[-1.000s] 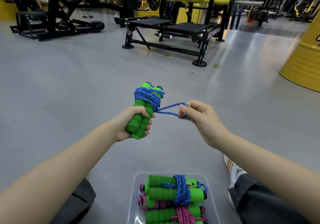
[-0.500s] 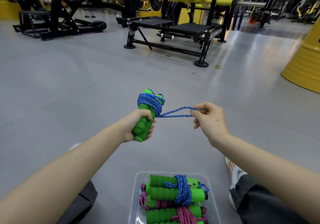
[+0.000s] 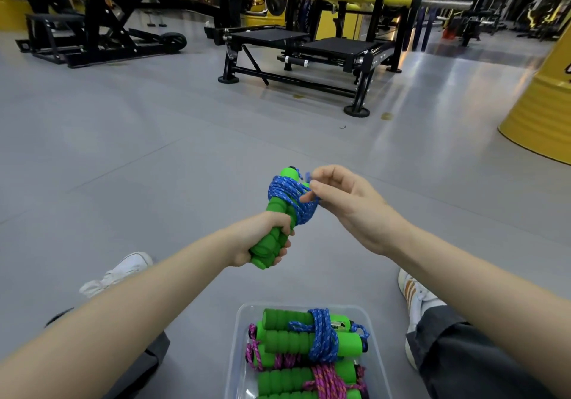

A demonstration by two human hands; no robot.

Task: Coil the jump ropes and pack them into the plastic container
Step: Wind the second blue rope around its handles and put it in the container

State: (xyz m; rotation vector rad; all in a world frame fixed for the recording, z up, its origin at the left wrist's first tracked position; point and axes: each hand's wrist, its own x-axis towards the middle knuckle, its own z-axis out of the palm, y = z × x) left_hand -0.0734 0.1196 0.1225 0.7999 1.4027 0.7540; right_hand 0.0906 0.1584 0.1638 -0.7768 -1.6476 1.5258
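Observation:
My left hand [image 3: 262,238] grips the lower ends of two green foam handles [image 3: 272,241] held upright together above the floor. Blue rope [image 3: 285,193] is wound several times around their upper part. My right hand [image 3: 346,201] is right beside the coil, its fingertips pinching the loose blue rope end against the wraps. Below, between my legs, a clear plastic container [image 3: 239,337] holds coiled jump ropes with green handles: one bound in blue rope [image 3: 321,335] on top, others bound in pink rope [image 3: 327,381] beneath.
I sit on a grey gym floor; white shoes lie at left [image 3: 120,272] and right [image 3: 414,299]. A black weight bench frame [image 3: 309,55] stands ahead, another black machine [image 3: 92,28] at far left, a yellow drum [image 3: 543,105] at right.
My right hand has moved left from about a hand's width away, bringing the rope end in against the coil. The taut stretch of blue rope between the hands is gone.

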